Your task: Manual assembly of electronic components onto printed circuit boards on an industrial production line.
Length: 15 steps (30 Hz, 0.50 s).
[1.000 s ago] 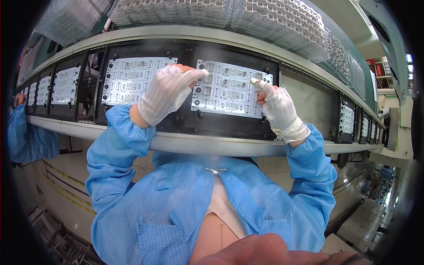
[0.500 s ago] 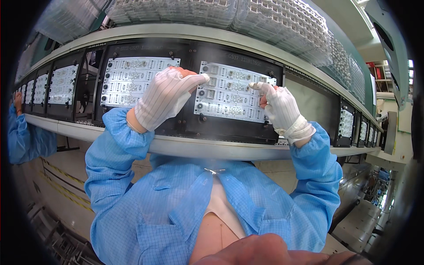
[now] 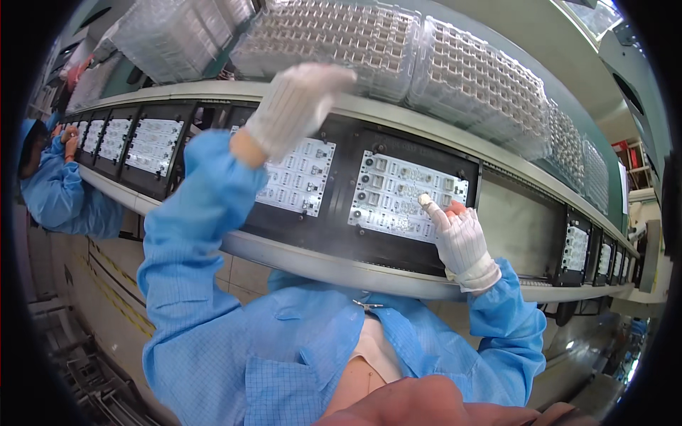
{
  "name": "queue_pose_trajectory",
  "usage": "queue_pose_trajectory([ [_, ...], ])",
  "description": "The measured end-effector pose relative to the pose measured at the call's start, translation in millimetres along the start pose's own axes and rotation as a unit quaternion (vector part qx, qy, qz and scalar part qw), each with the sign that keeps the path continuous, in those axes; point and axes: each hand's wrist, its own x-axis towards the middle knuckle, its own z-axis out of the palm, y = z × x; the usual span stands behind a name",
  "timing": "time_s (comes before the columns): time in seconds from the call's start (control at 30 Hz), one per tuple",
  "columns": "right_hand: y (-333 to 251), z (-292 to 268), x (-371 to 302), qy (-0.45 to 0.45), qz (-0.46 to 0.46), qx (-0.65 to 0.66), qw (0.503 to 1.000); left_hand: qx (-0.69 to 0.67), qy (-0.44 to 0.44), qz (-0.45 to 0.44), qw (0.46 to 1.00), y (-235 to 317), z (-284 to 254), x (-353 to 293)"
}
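Note:
My right hand (image 3: 463,245), in a white striped glove with some bare fingertips, is over the right part of a pale circuit board panel (image 3: 383,213). Its fingers are curled, the gloved tip close to the board's small parts; anything held is too small to make out. The panel sits in a black frame (image 3: 334,241). My left hand (image 3: 295,106), gloved alike, is raised near the far rail and the clear plastic trays, its fingers smeared by motion. A second panel (image 3: 302,174) lies partly behind my left forearm.
Stacked clear trays (image 3: 490,92) with rows of small parts stand beyond the rail (image 3: 412,131). More framed panels (image 3: 153,145) run along the line to the left and right. At far left another person in a blue sleeve (image 3: 71,192) works at the line.
My left hand has lifted from between the two panels and moved away toward the clear trays. My right hand remains over the right panel. The whole view has shifted and tilted.

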Motion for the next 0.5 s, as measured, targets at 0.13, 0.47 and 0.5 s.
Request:
queue_pose_trajectory([
  [0.13,9,-16,13,-0.080,0.036,0.106,0.990,0.030,-0.036,0.034,0.998,-53,36,42],
  [0.47,97,0,132,0.172,0.025,0.043,0.984,-0.057,-0.180,-0.077,0.979,-77,21,46],
  [0.5,107,3,146,0.172,0.026,0.044,0.984,-0.056,-0.182,-0.077,0.979,-76,19,46],
])
